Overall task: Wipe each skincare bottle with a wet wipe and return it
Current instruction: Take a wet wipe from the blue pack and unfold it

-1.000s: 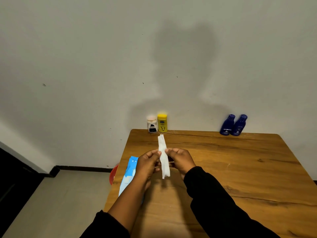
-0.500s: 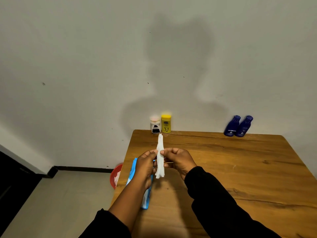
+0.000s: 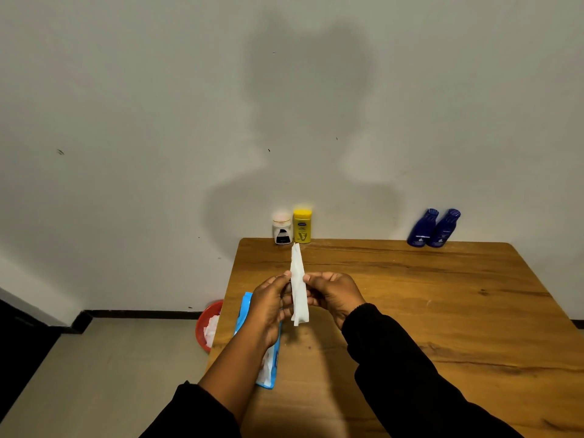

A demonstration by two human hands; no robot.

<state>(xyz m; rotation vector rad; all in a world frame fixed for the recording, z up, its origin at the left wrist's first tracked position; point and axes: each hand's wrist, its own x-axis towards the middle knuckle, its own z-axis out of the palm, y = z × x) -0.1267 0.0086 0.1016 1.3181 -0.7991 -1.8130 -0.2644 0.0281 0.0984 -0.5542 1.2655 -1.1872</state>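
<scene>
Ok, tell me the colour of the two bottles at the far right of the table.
Dark blue, both bottles; clearest in the head view, against the wall.

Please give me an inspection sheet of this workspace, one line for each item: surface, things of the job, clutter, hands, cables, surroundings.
Surface: brown wooden table against the wall, mostly bare.
Job's things: folded white wet wipe held upright; white jar with dark label and yellow bottle side by side at the far edge; two dark blue bottles leaning at the far right; blue wipe pack at the left edge.
Clutter: nothing seen on the table.
Hands: left hand and right hand both pinch the wipe.
Cables: nothing seen.
Surroundings: plain grey wall; red bin holding white pieces on the floor.
</scene>
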